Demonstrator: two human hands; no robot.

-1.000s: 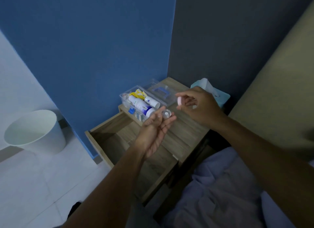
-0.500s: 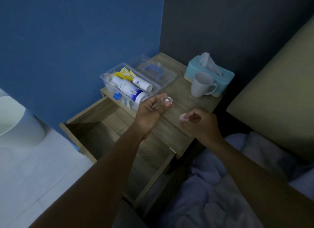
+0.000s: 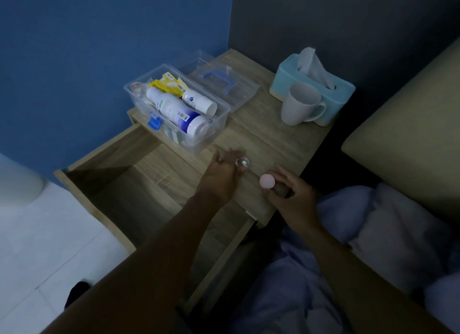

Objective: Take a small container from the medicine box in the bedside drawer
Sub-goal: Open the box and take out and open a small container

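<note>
Clear medicine box [image 3: 214,124] beyond left hand [image 3: 220,178], packed with bottles and yellow packets; small clear container [image 3: 242,162] pinched at its fingertips, pink lid [image 3: 267,181] gripped by right hand [image 3: 293,199], both lower than before.

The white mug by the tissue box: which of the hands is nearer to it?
The right hand, though neither touches the mug. It sits at the nightstand's front edge below the mug, holding a pink cap. The left hand is further left, by the clear container.
</note>
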